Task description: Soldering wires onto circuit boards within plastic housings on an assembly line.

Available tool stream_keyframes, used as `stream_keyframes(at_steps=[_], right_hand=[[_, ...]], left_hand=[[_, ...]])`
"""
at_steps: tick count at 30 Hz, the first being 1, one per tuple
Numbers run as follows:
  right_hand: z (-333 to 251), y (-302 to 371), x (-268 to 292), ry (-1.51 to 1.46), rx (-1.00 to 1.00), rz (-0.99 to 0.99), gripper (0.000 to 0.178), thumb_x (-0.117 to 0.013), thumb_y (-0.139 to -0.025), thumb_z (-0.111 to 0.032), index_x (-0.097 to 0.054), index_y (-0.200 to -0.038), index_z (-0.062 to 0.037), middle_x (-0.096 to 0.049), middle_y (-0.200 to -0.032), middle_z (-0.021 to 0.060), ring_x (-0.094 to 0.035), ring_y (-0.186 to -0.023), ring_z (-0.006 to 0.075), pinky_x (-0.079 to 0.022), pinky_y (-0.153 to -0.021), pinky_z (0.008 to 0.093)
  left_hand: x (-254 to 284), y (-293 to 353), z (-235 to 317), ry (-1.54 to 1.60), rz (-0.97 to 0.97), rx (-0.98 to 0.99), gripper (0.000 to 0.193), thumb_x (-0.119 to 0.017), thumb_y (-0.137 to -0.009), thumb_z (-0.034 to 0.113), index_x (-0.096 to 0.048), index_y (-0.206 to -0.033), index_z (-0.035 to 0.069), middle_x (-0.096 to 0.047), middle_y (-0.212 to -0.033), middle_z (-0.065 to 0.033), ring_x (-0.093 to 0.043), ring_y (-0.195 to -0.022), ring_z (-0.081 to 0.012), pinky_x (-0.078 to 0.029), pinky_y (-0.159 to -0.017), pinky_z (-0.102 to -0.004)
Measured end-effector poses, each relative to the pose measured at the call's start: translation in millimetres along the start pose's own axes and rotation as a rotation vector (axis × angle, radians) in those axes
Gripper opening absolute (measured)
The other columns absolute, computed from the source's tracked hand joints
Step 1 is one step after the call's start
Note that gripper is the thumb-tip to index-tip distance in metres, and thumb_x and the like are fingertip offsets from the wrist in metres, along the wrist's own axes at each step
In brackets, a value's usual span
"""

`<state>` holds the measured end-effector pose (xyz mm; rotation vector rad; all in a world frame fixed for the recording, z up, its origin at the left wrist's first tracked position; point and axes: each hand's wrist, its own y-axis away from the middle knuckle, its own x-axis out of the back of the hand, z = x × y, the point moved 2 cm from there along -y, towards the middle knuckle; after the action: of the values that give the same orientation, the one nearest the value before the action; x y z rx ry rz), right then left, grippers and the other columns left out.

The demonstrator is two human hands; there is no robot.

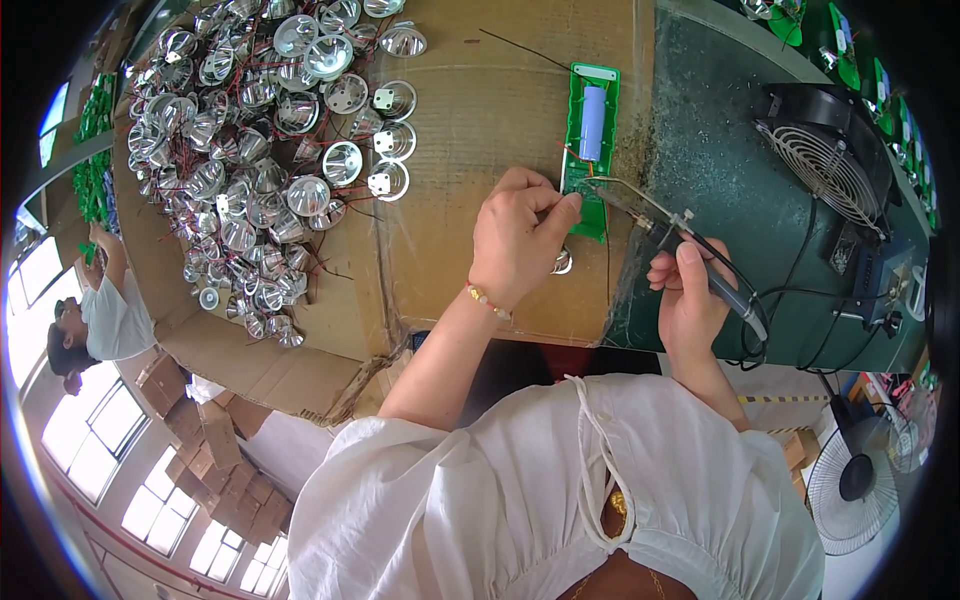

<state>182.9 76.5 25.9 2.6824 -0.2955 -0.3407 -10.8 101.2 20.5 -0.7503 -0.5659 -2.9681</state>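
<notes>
On the cardboard lies a green plastic lamp housing [573,110] with a purple cylindrical battery [592,122] in it and thin wires at its lower part. My left hand [520,232] is closed in a pinch over the housing's left edge; what the fingertips hold, if anything, is too small to make out. A shiny reflector cup [562,262] shows partly from beneath that hand. My right hand [692,300] grips a soldering iron [735,298] with a thin curved metal tube mounted on it. The iron's tip points left into the housing, close to my left fingertips.
Many silver reflector cups with wires [250,170] are heaped in a cardboard box at the left. A black fan with a wire guard [825,165] stands right on the green mat, near a blue boxy device [880,275]. Cables hang beside my right hand. Another person [120,310] sits far left.
</notes>
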Motion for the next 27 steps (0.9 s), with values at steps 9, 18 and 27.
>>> stream_keyframes(at_steps=[9, 18, 27], right_hand=[[-10.6, -1.3, 9.5, -0.003, 0.079, 0.01, 0.019, -0.059, -0.082, -0.013, -0.052, -0.09, 0.0025, -0.059, -0.067, 0.0121, -0.056, -0.053, 0.0153, -0.046, -0.049, 0.0241], [-19.4, -13.0, 30.9, 0.013, 0.098, 0.084, 0.017, -0.058, -0.083, -0.012, -0.051, -0.09, 0.0026, -0.06, -0.068, 0.0117, -0.056, -0.053, 0.0142, -0.045, -0.049, 0.0232], [-22.1, -21.8, 52.8, 0.034, 0.076, 0.143, 0.014, -0.057, -0.083, -0.009, -0.051, -0.089, 0.0026, -0.06, -0.068, 0.0122, -0.057, -0.054, 0.0149, -0.046, -0.049, 0.0236]], left_hand=[[3.2, -2.8, 5.1, -0.009, -0.005, -0.018, 0.019, -0.063, -0.077, 0.02, -0.067, -0.069, 0.004, -0.056, -0.076, -0.0078, -0.055, -0.064, -0.0208, -0.043, -0.058, -0.0316], [11.7, 8.6, 5.7, 0.025, 0.084, 0.02, 0.015, -0.064, -0.075, 0.015, -0.065, -0.075, 0.0, -0.063, -0.063, -0.0122, -0.059, -0.05, -0.0149, -0.045, -0.05, -0.0274], [37.4, -174.6, 69.5, -0.477, 0.137, -0.285, 0.018, -0.054, -0.073, 0.019, -0.067, -0.069, 0.007, -0.062, -0.062, -0.0118, -0.062, -0.058, -0.0263, -0.049, -0.057, -0.0346]])
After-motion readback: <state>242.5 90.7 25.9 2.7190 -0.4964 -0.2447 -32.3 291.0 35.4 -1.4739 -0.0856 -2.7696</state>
